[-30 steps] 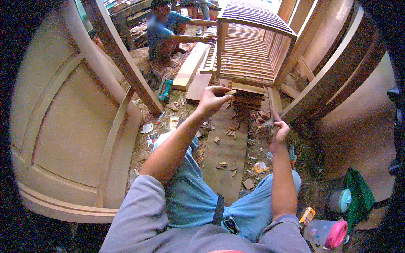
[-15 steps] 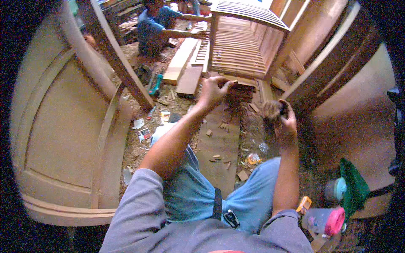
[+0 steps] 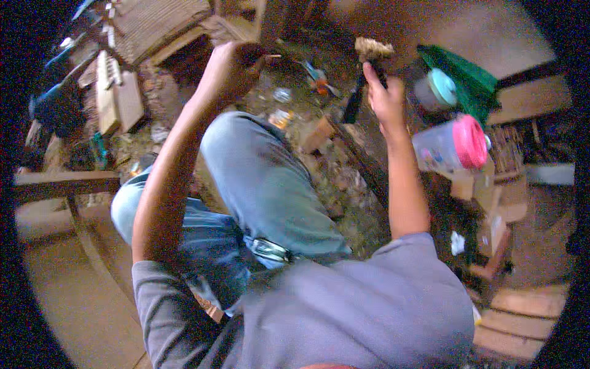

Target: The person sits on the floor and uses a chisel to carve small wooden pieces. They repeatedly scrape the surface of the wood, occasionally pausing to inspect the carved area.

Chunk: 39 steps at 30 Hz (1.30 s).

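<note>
My left hand [image 3: 233, 66], at the upper middle, is closed in a pinch. A small, thin, pale sliver [image 3: 273, 56] juts from its fingertips; blur hides what it is made of. To the right, my right hand [image 3: 388, 98] is wrapped round a brush [image 3: 373, 48] with a ragged tan bristle head and dark handle, the head pointing up and away. Close beside that hand, on the right, lie a clear plastic jar with a pink lid [image 3: 469, 142] and a container with a turquoise lid [image 3: 441, 87].
A green cloth-like sheet [image 3: 464, 77] lies behind the containers. Wood blocks [image 3: 522, 323] are stacked at lower right. A curved wooden panel [image 3: 67, 270] stands at my left. Planks [image 3: 130, 101] and a slatted wooden piece [image 3: 157, 27] are at the far left, and litter covers the ground.
My view has swung to the right, bringing the jars nearer the middle. Both hands have moved away from the slatted piece toward the jars, still closed on the same things.
</note>
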Tool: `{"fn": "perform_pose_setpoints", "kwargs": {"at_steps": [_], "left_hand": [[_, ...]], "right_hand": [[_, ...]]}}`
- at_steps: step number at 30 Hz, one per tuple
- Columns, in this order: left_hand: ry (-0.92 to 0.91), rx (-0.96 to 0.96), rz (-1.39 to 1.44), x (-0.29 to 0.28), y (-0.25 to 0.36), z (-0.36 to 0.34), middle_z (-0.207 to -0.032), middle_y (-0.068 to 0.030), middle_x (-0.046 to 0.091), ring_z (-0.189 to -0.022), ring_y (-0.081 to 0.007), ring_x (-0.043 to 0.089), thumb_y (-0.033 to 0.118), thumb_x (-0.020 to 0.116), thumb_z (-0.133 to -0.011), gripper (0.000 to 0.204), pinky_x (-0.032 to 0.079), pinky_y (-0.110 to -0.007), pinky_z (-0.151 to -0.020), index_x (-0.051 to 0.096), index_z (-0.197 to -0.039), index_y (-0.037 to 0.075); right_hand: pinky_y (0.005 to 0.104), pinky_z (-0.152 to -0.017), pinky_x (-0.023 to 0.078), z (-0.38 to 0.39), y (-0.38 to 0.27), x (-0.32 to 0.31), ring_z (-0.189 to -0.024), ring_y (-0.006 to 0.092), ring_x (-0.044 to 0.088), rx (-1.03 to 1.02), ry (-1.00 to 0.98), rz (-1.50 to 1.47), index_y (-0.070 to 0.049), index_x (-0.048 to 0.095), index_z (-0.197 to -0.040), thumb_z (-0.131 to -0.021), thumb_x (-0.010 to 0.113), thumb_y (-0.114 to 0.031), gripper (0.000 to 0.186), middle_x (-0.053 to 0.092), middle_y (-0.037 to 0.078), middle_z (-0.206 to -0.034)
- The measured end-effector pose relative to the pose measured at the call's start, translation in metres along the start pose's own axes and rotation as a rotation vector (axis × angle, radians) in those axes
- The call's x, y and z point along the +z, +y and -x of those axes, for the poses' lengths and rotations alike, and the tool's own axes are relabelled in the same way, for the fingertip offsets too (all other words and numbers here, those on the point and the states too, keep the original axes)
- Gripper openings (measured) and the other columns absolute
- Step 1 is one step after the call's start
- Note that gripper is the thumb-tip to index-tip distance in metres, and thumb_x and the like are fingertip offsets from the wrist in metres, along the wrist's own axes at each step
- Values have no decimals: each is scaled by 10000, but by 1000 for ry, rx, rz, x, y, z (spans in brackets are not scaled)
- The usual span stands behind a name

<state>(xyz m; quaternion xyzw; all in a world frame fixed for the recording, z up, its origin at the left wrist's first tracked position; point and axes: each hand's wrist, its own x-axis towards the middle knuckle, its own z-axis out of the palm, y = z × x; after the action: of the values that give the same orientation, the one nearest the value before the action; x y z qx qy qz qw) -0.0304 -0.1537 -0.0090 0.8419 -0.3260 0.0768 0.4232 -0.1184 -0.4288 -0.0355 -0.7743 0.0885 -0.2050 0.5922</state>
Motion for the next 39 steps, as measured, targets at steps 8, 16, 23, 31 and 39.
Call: {"fn": "perform_pose_setpoints", "kwargs": {"at_steps": [8,16,23,31,39], "left_hand": [[-245,23,1,136,33,5,-793,-208,634,-740,-381,625,141,642,-732,139,507,-424,-675,661,-802,22],[-256,-40,-74,190,25,23,-743,-227,609,-712,-414,599,161,605,-732,151,491,-444,-626,632,-753,14],[-277,-36,-22,195,19,29,-673,-216,598,-624,-402,586,185,620,-776,192,468,-447,-576,617,-723,0],[-353,-70,-10,207,24,25,-651,-224,589,-621,-408,591,128,587,-754,145,479,-457,-585,623,-711,-5],[-407,13,-172,206,25,25,-686,-255,586,-679,-432,593,54,560,-656,99,497,-471,-644,620,-685,-20]], "right_hand": [[280,-715,476,33,25,-41,-758,131,587,116,-95,-502,-20,616,-884,-868,533,-173,175,627,57,-831],[257,-541,480,21,44,-34,-596,123,581,-114,39,-320,-36,599,-837,-760,691,-45,120,629,27,-762],[260,-507,465,17,43,-36,-551,132,601,-346,-59,-271,-43,581,-736,-822,668,-166,173,617,37,-647],[397,-652,476,-9,52,-39,-736,234,616,-570,403,385,-87,617,-743,-805,679,-202,146,643,65,-745],[373,-703,482,-7,43,-19,-758,301,611,-502,423,59,-31,610,-780,-773,636,-104,78,629,121,-784]]}}
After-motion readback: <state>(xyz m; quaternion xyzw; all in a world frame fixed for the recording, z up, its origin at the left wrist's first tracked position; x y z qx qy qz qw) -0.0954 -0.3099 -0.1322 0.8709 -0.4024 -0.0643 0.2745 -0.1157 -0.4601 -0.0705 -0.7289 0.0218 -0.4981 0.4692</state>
